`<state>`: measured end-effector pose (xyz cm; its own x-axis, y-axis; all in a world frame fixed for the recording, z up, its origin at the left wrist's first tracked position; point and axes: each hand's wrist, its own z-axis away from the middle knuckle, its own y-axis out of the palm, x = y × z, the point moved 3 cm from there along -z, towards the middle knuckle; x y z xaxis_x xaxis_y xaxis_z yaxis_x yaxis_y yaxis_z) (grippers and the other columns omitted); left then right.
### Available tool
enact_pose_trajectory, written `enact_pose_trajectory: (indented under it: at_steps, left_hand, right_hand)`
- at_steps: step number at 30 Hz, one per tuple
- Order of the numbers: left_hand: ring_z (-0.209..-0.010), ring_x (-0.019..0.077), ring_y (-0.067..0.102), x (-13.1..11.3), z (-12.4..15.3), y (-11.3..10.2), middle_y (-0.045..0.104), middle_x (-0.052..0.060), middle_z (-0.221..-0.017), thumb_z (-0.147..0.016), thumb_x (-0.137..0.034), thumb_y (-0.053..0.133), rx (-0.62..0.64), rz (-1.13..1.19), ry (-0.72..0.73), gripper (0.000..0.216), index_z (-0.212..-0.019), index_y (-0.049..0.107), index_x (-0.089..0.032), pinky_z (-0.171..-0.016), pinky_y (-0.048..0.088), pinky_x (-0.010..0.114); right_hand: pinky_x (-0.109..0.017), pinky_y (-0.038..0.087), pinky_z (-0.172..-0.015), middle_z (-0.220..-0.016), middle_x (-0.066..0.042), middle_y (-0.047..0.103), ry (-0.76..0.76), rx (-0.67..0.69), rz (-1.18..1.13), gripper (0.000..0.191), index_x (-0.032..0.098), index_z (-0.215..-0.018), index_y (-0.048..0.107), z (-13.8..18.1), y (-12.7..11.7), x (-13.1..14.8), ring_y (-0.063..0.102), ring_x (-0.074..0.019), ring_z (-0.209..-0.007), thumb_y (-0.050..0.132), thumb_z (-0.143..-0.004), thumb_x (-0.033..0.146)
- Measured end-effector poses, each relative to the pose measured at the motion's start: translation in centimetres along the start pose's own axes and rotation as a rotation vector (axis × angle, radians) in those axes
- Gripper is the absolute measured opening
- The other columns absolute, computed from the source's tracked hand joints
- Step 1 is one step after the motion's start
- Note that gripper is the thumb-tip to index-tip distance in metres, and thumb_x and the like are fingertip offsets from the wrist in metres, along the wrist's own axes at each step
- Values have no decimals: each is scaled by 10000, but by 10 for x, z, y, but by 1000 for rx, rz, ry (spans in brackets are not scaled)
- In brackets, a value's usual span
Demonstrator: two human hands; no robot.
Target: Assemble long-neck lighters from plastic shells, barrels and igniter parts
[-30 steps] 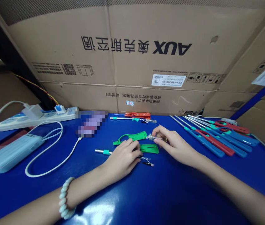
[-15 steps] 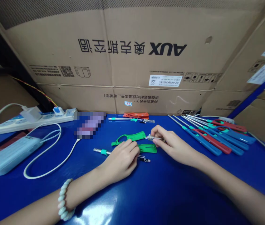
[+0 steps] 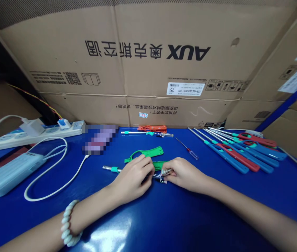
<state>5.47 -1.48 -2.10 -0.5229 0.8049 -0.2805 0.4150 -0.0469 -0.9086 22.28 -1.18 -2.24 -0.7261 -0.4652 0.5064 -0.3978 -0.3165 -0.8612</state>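
Note:
My left hand (image 3: pixel 135 175) is closed around a lighter's inner assembly, fingers curled down; its silver metal tube (image 3: pixel 108 168) with a teal collar sticks out to the left. Thin white and black wires (image 3: pixel 159 177) come out on the right side. My right hand (image 3: pixel 186 175) is closed, pinching a small part with a silvery metal end (image 3: pixel 165 172) right beside those wires; the rest of the part is hidden in the fingers. Just behind lies one green handle half (image 3: pixel 152 152), and another green handle half (image 3: pixel 158 165) is partly covered by my hands.
A small screwdriver (image 3: pixel 192 154) lies beyond my right hand. Finished-looking lighters (image 3: pixel 232 157) are fanned out at the right. Behind are an orange handle shell (image 3: pixel 152 128) and another lighter tube (image 3: pixel 135 133). At left are a power strip (image 3: pixel 66 129), power bank (image 3: pixel 12 175) and white cable (image 3: pixel 56 199).
The screwdriver now lies on the table, out of my right hand. My right hand has come left and nearer, bringing the small metal-ended part to the wires. My left hand has barely moved.

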Motion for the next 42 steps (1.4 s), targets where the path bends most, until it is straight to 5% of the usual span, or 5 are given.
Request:
enact_pose_trajectory:
  at_steps: [16,23,34,42]
  left_hand:
    - [-823,187,461,-4,1,-1,548,41,-859,-845,-120,460,35,51,31,119,-792,555,-167,-742,389,309]
    - [-832,200,486,0,0,-5,612,23,-852,-884,-208,530,-71,152,-137,70,-854,586,-180,-745,373,332]
    - [-746,161,540,7,-4,6,648,3,-751,-879,-207,542,-59,484,-275,161,-806,683,-182,-706,392,281]
    - [-709,146,550,17,-3,8,648,19,-760,-844,-245,572,-102,687,-363,155,-794,687,-154,-642,381,249]
  right_hand:
    - [-265,328,-635,-794,-57,668,-155,20,398,117,164,-845,576,0,4,8,580,-173,-689,469,-845,118]
    - [-228,310,-600,-725,-15,629,-114,-67,204,149,179,-848,584,5,-7,11,542,-145,-651,489,-797,77]
    - [-216,281,-559,-640,49,469,-116,-70,9,65,203,-920,554,9,-20,13,443,-109,-570,514,-869,204]
    - [-237,332,-618,-743,15,574,-120,-17,4,104,211,-908,551,12,-29,15,508,-135,-665,450,-928,212]
